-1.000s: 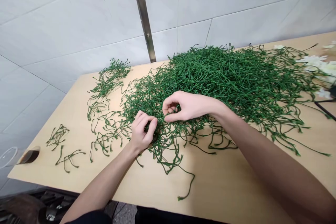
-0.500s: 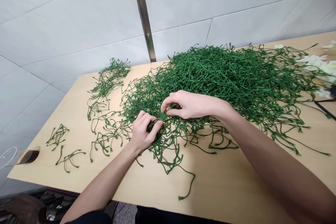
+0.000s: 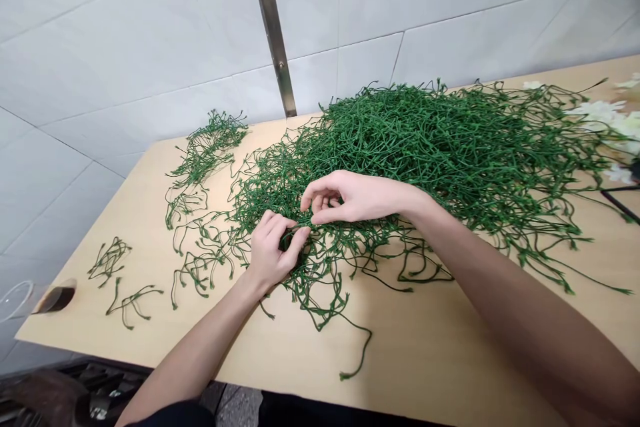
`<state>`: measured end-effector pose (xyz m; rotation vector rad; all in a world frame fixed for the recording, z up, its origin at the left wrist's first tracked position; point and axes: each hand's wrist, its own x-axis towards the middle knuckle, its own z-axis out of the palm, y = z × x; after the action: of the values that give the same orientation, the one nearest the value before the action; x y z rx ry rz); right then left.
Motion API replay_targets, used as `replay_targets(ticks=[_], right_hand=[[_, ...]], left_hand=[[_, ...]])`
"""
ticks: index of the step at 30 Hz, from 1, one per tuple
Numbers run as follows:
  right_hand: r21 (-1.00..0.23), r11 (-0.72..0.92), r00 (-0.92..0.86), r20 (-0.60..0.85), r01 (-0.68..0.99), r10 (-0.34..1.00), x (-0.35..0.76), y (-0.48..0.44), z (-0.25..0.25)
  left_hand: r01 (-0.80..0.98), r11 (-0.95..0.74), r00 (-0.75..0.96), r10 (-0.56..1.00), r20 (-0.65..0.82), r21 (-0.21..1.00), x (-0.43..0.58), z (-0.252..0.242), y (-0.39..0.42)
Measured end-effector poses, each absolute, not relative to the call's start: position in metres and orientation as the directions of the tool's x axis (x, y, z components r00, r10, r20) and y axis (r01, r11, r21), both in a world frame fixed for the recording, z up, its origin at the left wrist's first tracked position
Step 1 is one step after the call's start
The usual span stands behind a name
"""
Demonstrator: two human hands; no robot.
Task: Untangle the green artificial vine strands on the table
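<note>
A large tangled pile of thin green artificial flower stems (image 3: 435, 137) covers the middle and right of the wooden table. At its front left edge, my left hand (image 3: 273, 250) is closed, with green stems pinched between thumb and fingers. Just right of it, my right hand (image 3: 347, 197) hovers low over the pile, thumb and fingers curved with a gap between them. Nothing is visibly gripped in that gap. Loose stems hang and spread below both hands, one long stem (image 3: 367, 343) trailing toward the front edge.
A smaller clump of stems (image 3: 210, 143) lies at the back left, with a few loose stems (image 3: 110, 257) nearer the left end. White artificial flowers (image 3: 600, 117) sit at the far right. A clear cup of dark liquid (image 3: 57, 298) lies at the left edge. A metal bracket (image 3: 276, 47) is on the tiled wall.
My right hand has shifted slightly left toward my left hand, and its thumb and index finger have parted. My left hand keeps its place on the stems.
</note>
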<state>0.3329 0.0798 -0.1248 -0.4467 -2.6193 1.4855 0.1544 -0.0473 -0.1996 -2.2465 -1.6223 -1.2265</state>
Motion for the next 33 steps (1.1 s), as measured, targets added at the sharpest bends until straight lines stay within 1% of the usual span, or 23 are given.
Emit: replay_targets(ticks=[2, 4, 8, 11, 15, 17, 20, 25, 27, 30, 33], right_hand=[[-0.869, 0.449, -0.96, -0.097, 0.21, 0.262, 0.33, 0.079, -0.127], [-0.875, 0.443, -0.963, -0.09, 0.197, 0.252, 0.329, 0.079, -0.13], [-0.89, 0.436, -0.942, 0.022, 0.134, 0.335, 0.327, 0.079, -0.133], [-0.926, 0.37, -0.926, 0.071, 0.077, 0.37, 0.326, 0.079, -0.135], [-0.98, 0.185, -0.949, -0.005, 0.067, 0.316, 0.325, 0.08, -0.138], [-0.987, 0.143, -0.954, -0.028, 0.073, 0.298, 0.323, 0.08, -0.14], [-0.983, 0.168, -0.954, -0.022, 0.076, 0.3, 0.32, 0.079, -0.143], [-0.942, 0.303, -0.937, -0.028, 0.141, 0.349, 0.317, 0.073, -0.142], [-0.929, 0.333, -0.929, -0.03, 0.162, 0.37, 0.318, 0.073, -0.14], [-0.928, 0.329, -0.924, -0.037, 0.173, 0.381, 0.32, 0.074, -0.139], [-0.958, 0.255, -0.933, -0.031, 0.13, 0.36, 0.321, 0.077, -0.139]], left_hand=[[0.848, -0.393, 0.075, 0.753, 0.653, 0.356, 0.154, -0.2, -0.048], [0.857, -0.365, 0.051, 0.763, 0.645, 0.365, 0.154, -0.201, -0.048], [0.854, -0.362, 0.03, 0.751, 0.659, 0.374, 0.154, -0.201, -0.048], [0.855, -0.367, 0.031, 0.742, 0.67, 0.367, 0.155, -0.201, -0.048], [0.861, -0.364, 0.029, 0.732, 0.68, 0.356, 0.155, -0.201, -0.048], [0.866, -0.362, 0.029, 0.725, 0.688, 0.345, 0.155, -0.202, -0.047], [0.874, -0.356, 0.031, 0.72, 0.694, 0.33, 0.154, -0.202, -0.046], [0.878, -0.37, 0.052, 0.703, 0.709, 0.302, 0.154, -0.202, -0.046], [0.876, -0.381, 0.06, 0.696, 0.716, 0.297, 0.154, -0.202, -0.046], [0.874, -0.381, 0.064, 0.706, 0.705, 0.302, 0.153, -0.203, -0.046], [0.877, -0.381, 0.075, 0.71, 0.7, 0.293, 0.152, -0.204, -0.046]])
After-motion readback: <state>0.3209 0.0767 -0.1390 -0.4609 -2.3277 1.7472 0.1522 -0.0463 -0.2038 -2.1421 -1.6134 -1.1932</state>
